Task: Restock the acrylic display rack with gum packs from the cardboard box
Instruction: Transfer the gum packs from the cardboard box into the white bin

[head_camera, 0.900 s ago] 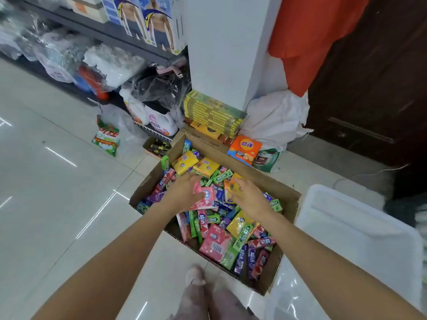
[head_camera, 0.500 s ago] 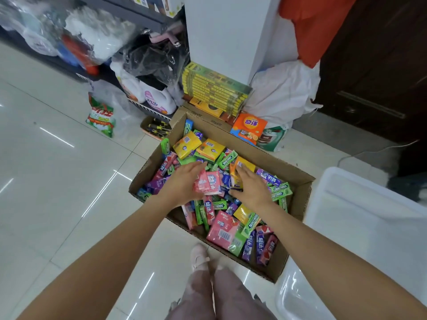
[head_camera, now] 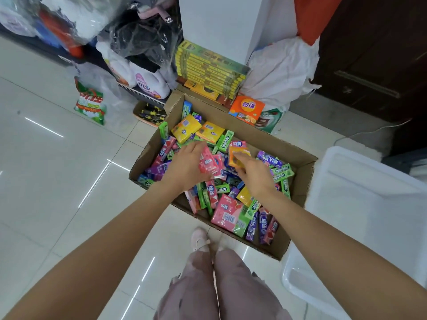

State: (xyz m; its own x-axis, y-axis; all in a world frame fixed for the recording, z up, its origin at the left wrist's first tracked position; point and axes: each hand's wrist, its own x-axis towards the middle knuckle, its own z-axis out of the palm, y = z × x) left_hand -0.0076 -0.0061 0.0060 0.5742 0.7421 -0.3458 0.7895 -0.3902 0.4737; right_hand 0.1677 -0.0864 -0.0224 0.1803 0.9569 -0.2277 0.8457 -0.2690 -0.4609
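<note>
Right now I see the gum packs [head_camera: 227, 213] heaped loose in the open cardboard box [head_camera: 298, 195] on the tiled floor [head_camera: 57, 181], with my left hand [head_camera: 184, 167] over the middle of the heap, its fingers [head_camera: 201, 147] curled round a few pink packs [head_camera: 211, 163]. Just to the right, my right hand [head_camera: 255, 175] pinches an orange pack [head_camera: 238, 155] at its fingertips, raised slightly above the pile. Beyond the box's far edge sits a stack of yellow-green cartons [head_camera: 208, 70] against a white pillar [head_camera: 219, 24], and a white plastic bin [head_camera: 369, 204] stands touching the box on the right.
</note>
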